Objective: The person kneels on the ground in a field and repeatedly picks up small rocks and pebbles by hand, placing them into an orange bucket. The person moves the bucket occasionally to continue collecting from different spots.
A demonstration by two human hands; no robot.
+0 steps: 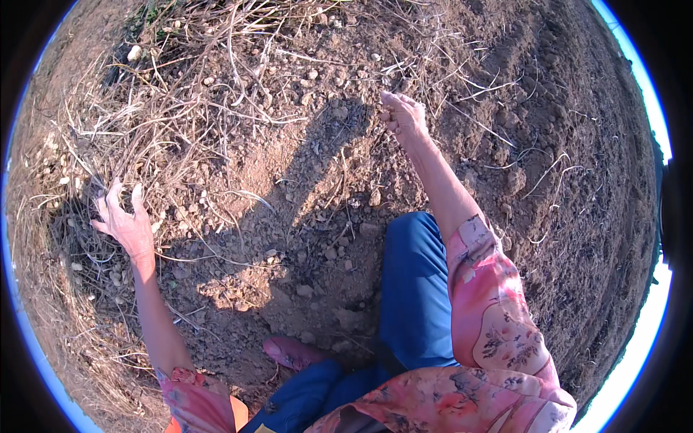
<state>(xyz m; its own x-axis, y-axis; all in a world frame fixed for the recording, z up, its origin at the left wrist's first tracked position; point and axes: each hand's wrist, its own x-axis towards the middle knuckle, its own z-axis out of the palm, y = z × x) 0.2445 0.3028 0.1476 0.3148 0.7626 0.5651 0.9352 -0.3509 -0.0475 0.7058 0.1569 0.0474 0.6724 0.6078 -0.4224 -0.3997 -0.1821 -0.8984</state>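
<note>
Dry plant stems [162, 130] lie tangled on the brown soil at the left and top, with pale pods that look like peanuts [134, 52] among them. My left hand [124, 219] reaches over the stems at the left, fingers spread and curved, with nothing plainly held. Over bare soil at the upper centre, my right hand [403, 113] has its fingers curled inward. Small lumps show at those fingertips; whether they are pods, clods or fingertips cannot be told.
Clods of soil [304, 290] and loose stems surround my bent legs in blue trousers [417, 287]. My foot in a reddish shoe [295, 352] rests on the ground at the lower centre. An orange object [239, 414] shows beside my left sleeve. Furrowed soil [590, 178] extends along the right.
</note>
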